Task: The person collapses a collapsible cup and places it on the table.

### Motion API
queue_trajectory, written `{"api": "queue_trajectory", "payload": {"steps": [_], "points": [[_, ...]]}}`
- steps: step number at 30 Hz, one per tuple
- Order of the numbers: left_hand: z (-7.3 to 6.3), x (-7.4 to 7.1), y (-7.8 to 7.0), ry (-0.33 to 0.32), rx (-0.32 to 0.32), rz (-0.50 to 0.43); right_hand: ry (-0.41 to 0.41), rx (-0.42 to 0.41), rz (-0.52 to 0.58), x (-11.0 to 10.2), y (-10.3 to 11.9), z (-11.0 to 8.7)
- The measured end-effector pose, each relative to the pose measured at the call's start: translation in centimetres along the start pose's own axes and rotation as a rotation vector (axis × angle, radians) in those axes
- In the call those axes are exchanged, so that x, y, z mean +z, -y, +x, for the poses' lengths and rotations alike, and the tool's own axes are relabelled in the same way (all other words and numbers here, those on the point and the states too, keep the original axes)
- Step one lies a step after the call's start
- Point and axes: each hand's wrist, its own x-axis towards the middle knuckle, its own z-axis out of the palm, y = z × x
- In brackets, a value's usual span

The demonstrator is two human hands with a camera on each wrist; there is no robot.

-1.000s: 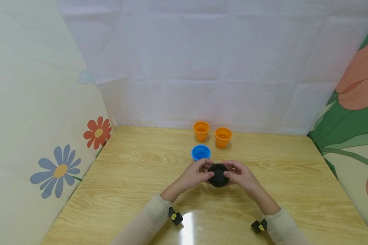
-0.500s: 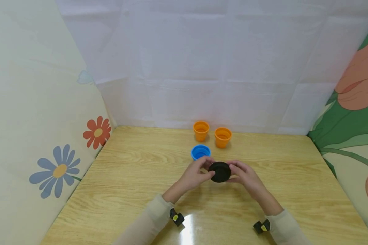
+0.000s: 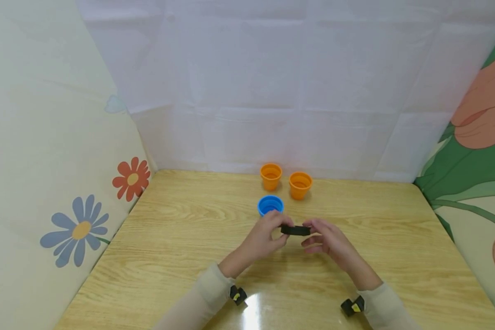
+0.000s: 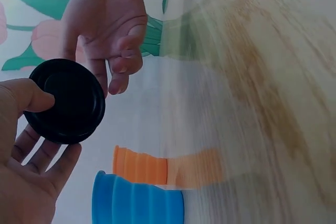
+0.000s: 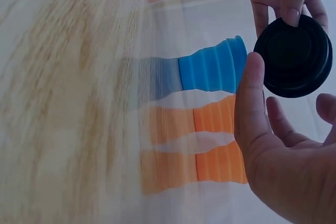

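A black collapsible cup (image 3: 295, 230), folded flat into a ringed disc, is held above the table, tilted so the head view catches it nearly edge-on. My left hand (image 3: 266, 236) pinches it at its left side, thumb on the flat face (image 4: 68, 100) and fingers behind. On the other side, my right hand (image 3: 330, 240) has its fingers loosely spread; the index fingertip is at the disc's rim and the thumb stands apart from it in the right wrist view. Just beyond the left hand stands a blue cup (image 3: 270, 204), its lower part hidden by that hand.
Two orange cups (image 3: 271, 176) (image 3: 300, 185) stand upright farther back on the wooden table (image 3: 181, 229), near the white cloth backdrop (image 3: 239, 91). Flower-patterned panels flank the table on the left (image 3: 82, 229) and right (image 3: 474, 169).
The black cup has tipped from facing the head camera to nearly edge-on. The right hand's thumb has come off its face and its fingers have loosened; the left hand keeps its pinch.
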Motion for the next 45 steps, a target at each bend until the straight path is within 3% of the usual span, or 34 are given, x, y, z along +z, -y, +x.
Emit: {"api": "queue_trajectory", "payload": {"steps": [13,19,31,39,45], "points": [[-0.6,0.8,1.0,-0.079,0.237,0.175,0.064,-0.005,0.118,0.0,0.1,0.0],[-0.6,0.9,1.1,-0.05,0.344,0.226,0.046,0.002,0.139,0.0,0.2,0.0],[-0.8,1.0,1.1,0.039,0.427,0.36,0.023,-0.018,0.074,-0.2,0.5,-0.1],[-1.0,0.9,1.1,0.09,0.418,0.389,0.047,-0.022,0.064,-0.5,0.4,-0.2],[-1.0,0.8,1.0,0.116,0.391,0.356,0.05,-0.025,0.089,-0.6,0.4,-0.2]]}}
